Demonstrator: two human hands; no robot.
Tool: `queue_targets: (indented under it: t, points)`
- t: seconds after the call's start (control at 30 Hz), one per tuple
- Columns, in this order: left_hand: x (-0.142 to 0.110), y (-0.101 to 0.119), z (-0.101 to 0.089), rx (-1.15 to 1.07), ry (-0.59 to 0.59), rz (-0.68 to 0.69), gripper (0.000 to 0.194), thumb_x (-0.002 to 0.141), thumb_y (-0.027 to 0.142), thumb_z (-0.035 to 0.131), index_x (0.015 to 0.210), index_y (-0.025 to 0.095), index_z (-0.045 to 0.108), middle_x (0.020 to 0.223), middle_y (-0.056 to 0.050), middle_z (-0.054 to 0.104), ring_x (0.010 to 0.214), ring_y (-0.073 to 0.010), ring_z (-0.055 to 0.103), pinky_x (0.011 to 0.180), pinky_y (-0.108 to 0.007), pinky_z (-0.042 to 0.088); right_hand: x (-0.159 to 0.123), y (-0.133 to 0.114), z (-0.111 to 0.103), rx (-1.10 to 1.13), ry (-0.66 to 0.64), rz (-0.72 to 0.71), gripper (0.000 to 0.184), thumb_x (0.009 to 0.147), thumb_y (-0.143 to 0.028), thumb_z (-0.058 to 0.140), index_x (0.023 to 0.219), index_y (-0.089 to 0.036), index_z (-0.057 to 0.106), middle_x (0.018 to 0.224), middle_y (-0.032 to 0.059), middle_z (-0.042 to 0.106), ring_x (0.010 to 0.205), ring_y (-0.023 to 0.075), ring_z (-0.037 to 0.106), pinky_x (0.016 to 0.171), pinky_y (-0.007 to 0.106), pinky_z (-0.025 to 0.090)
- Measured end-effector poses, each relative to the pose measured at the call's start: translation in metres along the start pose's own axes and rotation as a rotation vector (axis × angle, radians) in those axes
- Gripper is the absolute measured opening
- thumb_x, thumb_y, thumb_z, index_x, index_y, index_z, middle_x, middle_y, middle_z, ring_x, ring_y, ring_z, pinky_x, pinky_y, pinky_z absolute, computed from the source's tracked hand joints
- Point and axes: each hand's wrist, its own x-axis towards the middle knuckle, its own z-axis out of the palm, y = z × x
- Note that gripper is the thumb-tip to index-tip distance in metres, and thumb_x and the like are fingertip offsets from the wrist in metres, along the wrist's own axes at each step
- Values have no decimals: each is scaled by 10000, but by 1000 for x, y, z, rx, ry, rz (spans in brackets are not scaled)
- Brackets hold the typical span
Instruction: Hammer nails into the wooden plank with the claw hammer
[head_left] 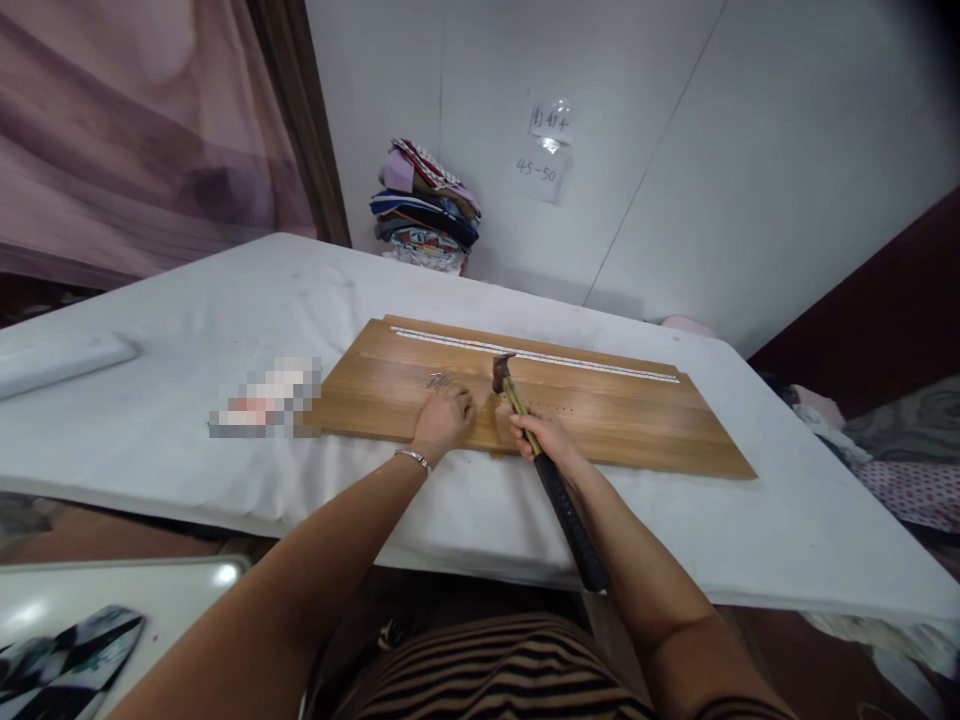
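Observation:
My right hand is wrapped round the handle of a claw hammer, gripping it close below the head. The rusty head is raised over the wooden board, and the black grip end points back toward me. My left hand rests at the board's near side with its fingers curled; what they hold, if anything, is hidden. Just beyond those fingers lie several loose nails. To the right of the hammer, a row of small dark dots marks the board; they are too small to identify.
Two white measuring strips run along the board's far side. A white cloth covers the table. Left of the board is a pixelated item. Folded clothes are stacked against the wall, near paper notes.

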Motion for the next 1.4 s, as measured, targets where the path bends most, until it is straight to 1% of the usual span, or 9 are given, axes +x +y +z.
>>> queue_targets:
  t: [0.17,0.33,0.5,0.73,0.83,1.1,1.27,1.4]
  points:
    - [0,0,0,11,-8,-10,292,978,198,524,810,200,763,1038,-131,766,1049,-276,680,1007,-427,534,2,2,-2,-52,-12,21,323,732,-441,760,716,-242,507,479,-76,511,357,81,427,358,206,319]
    - [1,-2,2,26,-1,-9,280,983,199,536,804,192,750,1059,-128,770,1045,-266,676,996,-409,527,1,2,-3,-36,-4,22,289,735,-424,755,755,-237,534,491,-78,531,350,83,436,355,204,309]
    - [1,-2,3,29,5,7,290,980,191,526,794,191,748,1016,-126,765,1024,-270,675,989,-418,528,2,2,-2,-25,-21,21,264,704,-412,722,720,-243,520,487,-73,521,342,82,421,348,213,296]
    - [1,-3,4,9,11,10,300,985,196,525,781,194,745,1010,-123,762,1015,-267,674,977,-414,528,5,3,-3,-47,-18,18,261,750,-415,715,719,-242,521,484,-69,520,355,88,421,364,220,305]
    - [1,-4,4,20,13,13,296,985,196,530,780,198,743,988,-117,757,1011,-260,676,981,-404,526,5,3,-3,-44,-14,33,252,743,-402,714,714,-242,522,483,-69,519,357,88,420,361,219,304]
    - [0,-3,4,20,12,15,294,979,192,527,789,194,752,1019,-129,769,1036,-276,686,996,-425,538,3,3,-2,-30,-17,27,274,740,-413,733,720,-241,520,494,-69,520,365,87,429,363,213,305]
    - [1,-3,3,14,22,11,277,974,199,540,804,192,759,1025,-133,768,1038,-279,685,995,-428,544,4,3,-2,-17,-5,54,273,713,-405,736,730,-242,518,517,-74,532,361,78,416,358,213,294]
    - [1,-3,4,5,20,9,290,971,199,527,807,196,765,1017,-133,767,1038,-282,686,1007,-438,543,3,3,-2,-14,-12,32,295,707,-427,749,738,-239,523,543,-74,541,373,75,426,361,211,299]
